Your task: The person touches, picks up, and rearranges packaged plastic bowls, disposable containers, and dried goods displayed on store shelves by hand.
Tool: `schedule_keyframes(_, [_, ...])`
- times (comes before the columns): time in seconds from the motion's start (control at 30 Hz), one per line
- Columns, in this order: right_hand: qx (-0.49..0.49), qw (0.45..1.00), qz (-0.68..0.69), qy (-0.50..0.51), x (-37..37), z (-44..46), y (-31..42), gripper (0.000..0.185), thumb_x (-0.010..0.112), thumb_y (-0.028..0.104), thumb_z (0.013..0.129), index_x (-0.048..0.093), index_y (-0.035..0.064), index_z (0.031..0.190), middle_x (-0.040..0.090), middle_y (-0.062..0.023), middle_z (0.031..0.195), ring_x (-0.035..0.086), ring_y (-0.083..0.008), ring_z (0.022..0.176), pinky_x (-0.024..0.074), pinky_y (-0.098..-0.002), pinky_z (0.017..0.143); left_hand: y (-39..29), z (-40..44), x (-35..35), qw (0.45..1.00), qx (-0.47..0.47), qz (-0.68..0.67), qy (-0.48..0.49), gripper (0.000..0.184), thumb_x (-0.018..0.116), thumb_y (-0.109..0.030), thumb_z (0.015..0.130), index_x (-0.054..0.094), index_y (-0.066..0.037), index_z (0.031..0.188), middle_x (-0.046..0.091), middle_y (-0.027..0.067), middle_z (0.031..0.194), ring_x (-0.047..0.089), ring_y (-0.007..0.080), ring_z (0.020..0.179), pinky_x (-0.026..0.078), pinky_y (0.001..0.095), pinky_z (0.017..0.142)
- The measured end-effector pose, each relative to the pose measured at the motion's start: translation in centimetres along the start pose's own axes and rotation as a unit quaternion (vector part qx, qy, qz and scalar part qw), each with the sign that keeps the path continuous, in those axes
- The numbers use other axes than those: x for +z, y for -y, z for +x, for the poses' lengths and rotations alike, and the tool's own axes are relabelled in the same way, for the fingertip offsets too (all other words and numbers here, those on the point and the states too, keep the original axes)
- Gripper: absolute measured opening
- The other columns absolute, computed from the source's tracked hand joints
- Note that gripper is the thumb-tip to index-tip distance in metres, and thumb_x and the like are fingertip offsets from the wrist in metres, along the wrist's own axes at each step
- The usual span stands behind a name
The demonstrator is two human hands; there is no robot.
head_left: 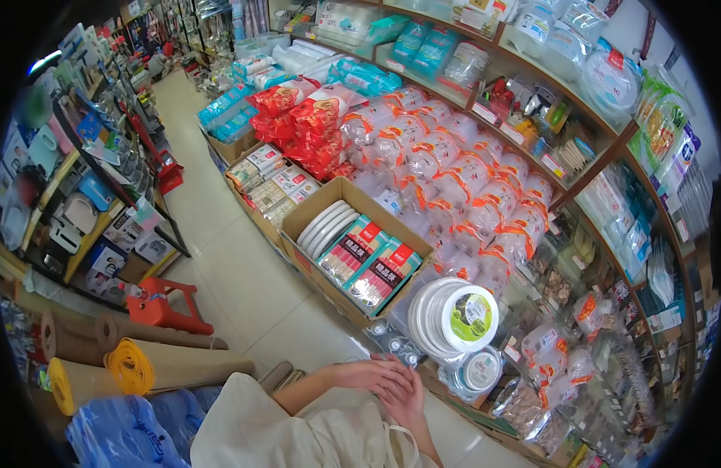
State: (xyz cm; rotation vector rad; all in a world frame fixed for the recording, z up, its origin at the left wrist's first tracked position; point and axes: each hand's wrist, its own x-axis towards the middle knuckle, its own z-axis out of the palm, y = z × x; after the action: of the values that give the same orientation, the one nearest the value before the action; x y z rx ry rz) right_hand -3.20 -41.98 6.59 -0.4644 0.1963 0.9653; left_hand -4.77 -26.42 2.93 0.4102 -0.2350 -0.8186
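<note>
My left hand (367, 375) and my right hand (405, 399) rest against each other in front of my light beige clothing (255, 425). The fingers overlap loosely, stretched out more than curled, and I see no object in either hand. Just beyond them stand bottles with pale caps (395, 344), in clear wrap. To the right of these is a stack of white round containers (454, 316) with a green label. Farther ahead, a cardboard box (292, 238) holds white plates (327, 225) and packs of chopsticks (385, 273).
Many clear packs with orange print (477, 175) fill the display on the right, below shelves (524, 140). Red bags (313, 117) lie farther back. A tiled aisle (196, 148) runs ahead. At left are a red stool (164, 306) and rolled mats (173, 363).
</note>
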Motion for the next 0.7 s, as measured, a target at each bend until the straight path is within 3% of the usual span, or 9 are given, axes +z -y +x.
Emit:
schedule_keyframes(0.13, [-0.029,0.99,-0.129,0.047,-0.3,-2.6,2.6,0.048,0.046,0.023,0.086,0.036,0.0006,0.127,0.036,-0.0161,0.133,0.036,-0.0255,0.123,0.0273,-0.0351,0.102,-0.5,0.3,1.6,0.994,0.001,0.101,-0.046,0.046,0.041,-0.031,0.091,0.037,-0.002,0.126,0.048,0.0166,0.122,0.045,0.0257,0.117,0.036,0.037,0.096])
schedule_keyframes(0.33, [-0.039,0.924,-0.368,0.094,-4.3,-8.8,7.7,0.05,0.05,0.018,0.086,0.034,-0.0002,0.129,0.037,-0.0114,0.132,0.033,-0.0198,0.125,0.0277,-0.033,0.101,2.9,3.7,4.5,0.975,0.03,0.164,-0.15,0.048,0.041,-0.031,0.09,0.039,0.003,0.123,0.049,0.0173,0.12,0.046,0.0248,0.114,0.034,0.0388,0.097])
schedule_keyframes(0.43, [-0.062,0.896,-0.419,0.13,-4.2,-12.6,10.5,0.047,0.049,0.013,0.086,0.035,-0.0002,0.128,0.035,-0.0129,0.134,0.034,-0.0234,0.124,0.0311,-0.0389,0.1,4.8,6.4,6.4,0.972,0.059,0.163,-0.161,0.043,0.045,-0.028,0.09,0.041,0.0,0.122,0.051,0.0138,0.117,0.048,0.0221,0.111,0.037,0.0377,0.095])
schedule_keyframes(0.7, [-0.106,0.848,-0.506,0.117,-6.5,-20.3,14.4,0.044,0.05,0.009,0.086,0.036,-0.0005,0.127,0.04,-0.0124,0.131,0.04,-0.0218,0.121,0.0345,-0.0379,0.097,10.6,12.9,9.2,0.963,0.106,0.178,-0.174,0.043,0.047,-0.03,0.089,0.04,-0.005,0.122,0.048,0.0109,0.121,0.048,0.0194,0.111,0.038,0.0352,0.093])
